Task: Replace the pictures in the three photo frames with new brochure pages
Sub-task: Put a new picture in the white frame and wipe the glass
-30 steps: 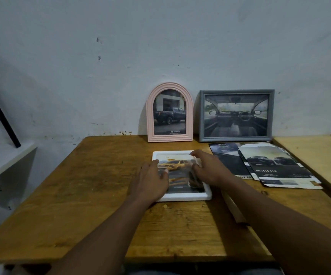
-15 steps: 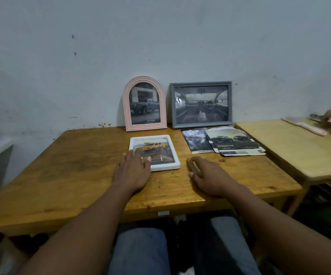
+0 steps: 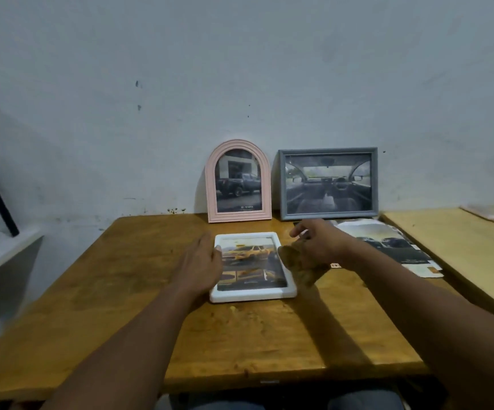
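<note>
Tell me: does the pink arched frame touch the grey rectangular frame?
Apart. The head view shows bare wall between the pink arched frame and the grey rectangular frame.

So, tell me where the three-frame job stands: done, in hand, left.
Looks done: the pink arched frame and grey rectangular frame stand against the wall holding car pictures. In hand: the white rectangular frame lies flat with a yellow-car page inside; left hand at its edge, right hand grips a blurred brownish object. Left: probably standing it up. Loose brochure pages lie beside.
</note>
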{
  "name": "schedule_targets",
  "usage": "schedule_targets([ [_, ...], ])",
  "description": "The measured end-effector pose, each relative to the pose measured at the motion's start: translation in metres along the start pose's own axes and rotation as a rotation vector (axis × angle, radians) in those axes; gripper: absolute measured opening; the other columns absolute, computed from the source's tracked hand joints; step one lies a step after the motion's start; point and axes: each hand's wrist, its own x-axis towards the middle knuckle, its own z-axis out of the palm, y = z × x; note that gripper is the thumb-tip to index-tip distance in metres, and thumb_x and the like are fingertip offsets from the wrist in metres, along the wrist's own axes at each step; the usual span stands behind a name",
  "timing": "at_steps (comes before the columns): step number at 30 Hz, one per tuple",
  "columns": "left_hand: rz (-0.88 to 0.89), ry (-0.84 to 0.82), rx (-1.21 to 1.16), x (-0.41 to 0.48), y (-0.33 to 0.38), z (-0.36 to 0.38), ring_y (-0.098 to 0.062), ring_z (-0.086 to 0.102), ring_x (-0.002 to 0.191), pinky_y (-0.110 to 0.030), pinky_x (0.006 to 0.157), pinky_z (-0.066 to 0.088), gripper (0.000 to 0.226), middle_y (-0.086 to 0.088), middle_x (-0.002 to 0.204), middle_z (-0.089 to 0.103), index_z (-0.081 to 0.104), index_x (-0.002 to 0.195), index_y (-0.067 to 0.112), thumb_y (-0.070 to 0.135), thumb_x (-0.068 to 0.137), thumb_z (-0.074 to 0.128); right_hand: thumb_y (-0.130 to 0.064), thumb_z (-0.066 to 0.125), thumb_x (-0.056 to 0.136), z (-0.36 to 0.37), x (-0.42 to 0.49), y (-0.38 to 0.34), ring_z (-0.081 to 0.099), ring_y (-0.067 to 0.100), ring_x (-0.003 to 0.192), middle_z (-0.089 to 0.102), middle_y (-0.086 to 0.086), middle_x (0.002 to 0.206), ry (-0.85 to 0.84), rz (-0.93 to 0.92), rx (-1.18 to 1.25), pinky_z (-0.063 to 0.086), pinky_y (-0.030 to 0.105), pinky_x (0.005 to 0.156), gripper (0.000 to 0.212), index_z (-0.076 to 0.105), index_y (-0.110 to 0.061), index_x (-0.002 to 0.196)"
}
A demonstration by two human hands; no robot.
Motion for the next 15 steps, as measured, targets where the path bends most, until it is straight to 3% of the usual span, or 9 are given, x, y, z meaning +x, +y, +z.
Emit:
schedule_targets([
  [2,-0.004,0.011,0.001,0.014,-0.004,0.0,-0.026,0.039,0.145,-0.035,0.102,0.044,0.053,-0.003,0.163,0.035,0.025,0.159,0.022,0.032,0.11,0.041,-0.017,0.066,0.093,0.003,0.024,-0.017,0.065,0.019,0.095,0.063,0.003,0.111,-0.028,-0.08,-0.016,0.061,0.036,0.08,0.035,0.055,-0.021,0.127],
  [5,-0.013,0.01,-0.007,0.038,-0.013,0.004,-0.026,0.031,0.151,-0.044,0.115,0.037,0.06,-0.001,0.167,0.027,0.017,0.162,0.03,0.032,0.109,0.044,-0.014,0.062,0.094,0.021,0.061,-0.04,0.062,0.021,0.103,0.06,0.0,0.118,-0.037,-0.186,-0.029,0.059,0.039,0.084,0.038,0.053,-0.023,0.129],
  [9,0.006,0.039,-0.052,0.061,-0.022,0.016,-0.025,0.037,0.148,-0.041,0.112,0.04,0.064,0.0,0.167,0.028,0.012,0.163,0.034,0.03,0.108,0.045,-0.002,0.068,0.086,0.06,0.097,-0.058,0.059,0.023,0.11,0.058,0.0,0.128,0.07,-0.327,-0.108,0.058,0.033,0.077,0.057,0.049,-0.029,0.133],
  [12,0.036,0.056,-0.113,0.071,-0.029,0.028,-0.02,0.047,0.138,-0.03,0.097,0.042,0.066,0.0,0.164,0.034,0.006,0.163,0.035,0.027,0.108,0.043,-0.01,0.067,0.088,0.095,0.105,-0.055,0.061,0.021,0.111,0.064,0.0,0.128,0.042,-0.416,-0.24,0.052,0.034,0.085,0.052,0.048,-0.031,0.132],
  [15,0.055,0.051,-0.16,0.072,-0.03,0.035,-0.022,0.049,0.137,-0.039,0.104,0.046,0.063,0.0,0.161,0.039,-0.002,0.161,0.039,0.038,0.108,0.033,-0.021,0.069,0.087,0.119,0.101,-0.04,0.064,0.023,0.106,0.067,0.002,0.125,-0.05,-0.43,-0.292,0.054,0.041,0.089,0.053,0.047,-0.032,0.134],
])
